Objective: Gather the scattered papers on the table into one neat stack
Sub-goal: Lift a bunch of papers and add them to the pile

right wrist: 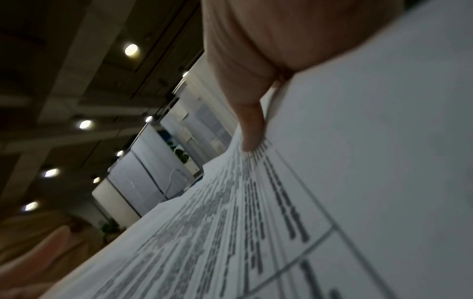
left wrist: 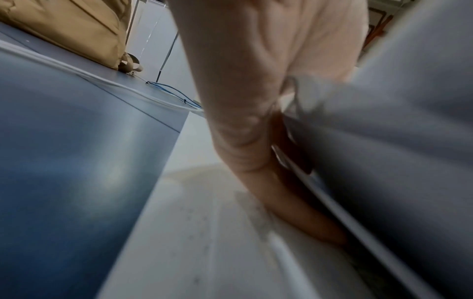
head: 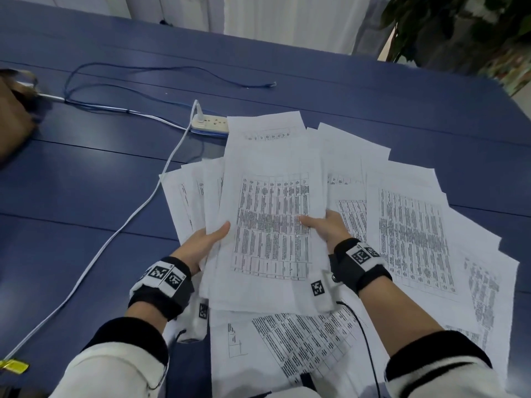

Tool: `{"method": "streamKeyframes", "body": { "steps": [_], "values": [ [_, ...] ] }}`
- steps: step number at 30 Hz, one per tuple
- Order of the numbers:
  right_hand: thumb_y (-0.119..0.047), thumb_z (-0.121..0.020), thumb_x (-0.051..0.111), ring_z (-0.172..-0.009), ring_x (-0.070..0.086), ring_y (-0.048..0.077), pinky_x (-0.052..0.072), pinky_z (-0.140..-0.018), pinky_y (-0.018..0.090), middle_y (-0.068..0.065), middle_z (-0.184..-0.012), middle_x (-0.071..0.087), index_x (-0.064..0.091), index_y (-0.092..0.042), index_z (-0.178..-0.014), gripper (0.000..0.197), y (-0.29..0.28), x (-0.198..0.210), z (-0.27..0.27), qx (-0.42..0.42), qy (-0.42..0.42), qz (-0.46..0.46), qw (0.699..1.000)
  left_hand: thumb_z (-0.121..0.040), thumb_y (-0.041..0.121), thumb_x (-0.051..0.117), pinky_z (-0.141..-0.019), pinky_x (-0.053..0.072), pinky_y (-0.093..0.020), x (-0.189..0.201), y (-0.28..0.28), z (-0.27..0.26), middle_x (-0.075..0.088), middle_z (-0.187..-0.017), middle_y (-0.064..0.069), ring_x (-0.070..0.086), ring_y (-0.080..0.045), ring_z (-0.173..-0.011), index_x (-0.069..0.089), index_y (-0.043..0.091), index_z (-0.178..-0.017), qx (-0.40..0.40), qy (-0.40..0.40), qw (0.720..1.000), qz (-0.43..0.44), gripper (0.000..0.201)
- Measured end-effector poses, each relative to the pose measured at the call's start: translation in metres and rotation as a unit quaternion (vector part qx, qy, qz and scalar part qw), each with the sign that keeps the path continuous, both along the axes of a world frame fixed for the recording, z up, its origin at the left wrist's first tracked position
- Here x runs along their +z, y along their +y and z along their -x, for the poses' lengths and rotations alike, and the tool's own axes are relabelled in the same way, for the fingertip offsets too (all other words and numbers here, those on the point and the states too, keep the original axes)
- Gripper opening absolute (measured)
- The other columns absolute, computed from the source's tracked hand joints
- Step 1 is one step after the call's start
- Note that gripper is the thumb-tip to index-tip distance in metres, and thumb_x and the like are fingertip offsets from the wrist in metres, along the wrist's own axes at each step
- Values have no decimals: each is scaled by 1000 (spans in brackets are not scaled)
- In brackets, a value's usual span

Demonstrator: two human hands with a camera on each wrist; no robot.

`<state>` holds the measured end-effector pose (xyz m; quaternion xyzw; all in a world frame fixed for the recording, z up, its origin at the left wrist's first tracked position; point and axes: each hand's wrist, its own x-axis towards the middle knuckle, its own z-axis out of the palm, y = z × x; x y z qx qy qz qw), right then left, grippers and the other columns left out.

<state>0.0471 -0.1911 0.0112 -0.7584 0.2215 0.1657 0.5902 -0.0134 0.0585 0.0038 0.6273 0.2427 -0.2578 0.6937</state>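
Note:
Both hands hold a bundle of printed sheets (head: 270, 214) lifted over the blue table (head: 86, 182). My left hand (head: 205, 242) grips its left edge, thumb on top, fingers underneath. My right hand (head: 324, 226) grips the right edge, thumb lying on the printed table. In the right wrist view the thumb (right wrist: 252, 129) presses on the top sheet (right wrist: 332, 182). The left wrist view shows my left hand (left wrist: 256, 141) against the bundle's edge (left wrist: 358, 161). Loose sheets (head: 413, 225) lie fanned out to the right, more sheets (head: 301, 340) lie near me, and others (head: 184, 202) poke out at the left.
A white power strip (head: 209, 123) sits just behind the papers, its white cable (head: 138, 211) running toward the near left edge. A thin blue cable (head: 143, 76) loops across the far table. A tan bag (head: 14, 110) stands at the far left. A plant (head: 459, 33) is beyond the far right corner.

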Motion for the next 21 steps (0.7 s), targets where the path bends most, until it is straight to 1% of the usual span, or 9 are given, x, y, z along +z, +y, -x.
{"method": "streamKeyframes", "body": {
  "steps": [2, 4, 7, 9, 11, 13, 15, 17, 21],
  "values": [
    [-10, -79, 72, -101, 58, 21, 41, -89, 30, 13, -119, 63, 56, -3, -120, 45, -7, -2, 0, -20, -15, 6, 1000, -66, 71, 62, -108, 31, -36, -5, 4, -2, 40, -140, 4, 36, -15, -131, 39, 9, -137, 43, 13, 999, 17, 97],
    [-8, -80, 71, -106, 58, 23, 42, -95, 35, 11, -120, 62, 53, -3, -125, 49, -17, -4, 1, -56, -17, -13, 998, -66, 69, 64, -106, 37, -41, -12, 8, -4, 42, -143, -6, 42, -23, -130, 44, 10, -135, 67, 49, 995, 53, 93],
    [-8, -79, 71, -112, 56, 28, 42, -101, 45, 12, -125, 58, 47, -1, -131, 57, -38, -10, 3, -126, -4, -35, 991, -91, 35, 51, -80, 53, -34, -14, 9, 0, 63, -111, -14, 63, -26, -93, 59, 6, -112, 45, 62, 994, 77, 37],
    [-5, -81, 69, -107, 57, 29, 42, -101, 47, 13, -120, 60, 46, 1, -130, 54, -50, -9, 6, -148, 2, -52, 988, -85, 13, 58, -72, 53, -31, -18, 10, 5, 69, -94, -12, 68, -23, -77, 61, 2, -100, -7, 58, 997, 50, 19],
    [-4, -83, 65, -92, 59, 24, 42, -99, 47, 9, -103, 63, 48, 0, -128, 48, -59, -5, 11, -140, 9, -64, 988, -80, 3, 64, -76, 55, -34, -21, 15, 8, 72, -94, -13, 70, -24, -79, 63, 0, -96, -84, 33, 996, -20, 16],
    [-6, -84, 65, -86, 58, 20, 43, -94, 41, 4, -96, 63, 50, -2, -127, 45, -67, -3, 16, -114, 17, -61, 992, -75, 20, 74, -87, 53, -45, -26, 21, 5, 69, -104, -17, 66, -30, -91, 62, 1, -97, -117, 9, 987, -114, 32],
    [-18, -78, 73, -101, 58, 23, 39, -98, 39, 7, -113, 63, 50, -4, -127, 57, -73, -4, 18, -68, 22, -40, 997, -60, 41, 81, -83, 54, -45, -27, 25, -3, 66, -111, -15, 64, -30, -96, 59, 0, -110, -74, -7, 984, -160, 68],
    [-40, -59, 85, -119, 51, 26, 33, -108, 44, 10, -134, 54, 45, -5, -132, 91, -73, -4, 22, -2, 36, 3, 999, -59, 41, 83, -84, 54, -43, -27, 20, -12, 62, -120, -14, 62, -30, -104, 52, -1, -125, 10, -30, 985, -172, 83],
    [-18, -82, 69, -113, 51, 24, 31, -106, 43, 7, -128, 56, 47, -5, -130, 54, -63, 5, 32, 47, 41, 49, 997, -74, 36, 75, -79, 55, -41, -24, 13, -15, 63, -117, -18, 64, -31, -99, 53, -1, -122, 118, -41, 980, -153, 65]
  ]
}}
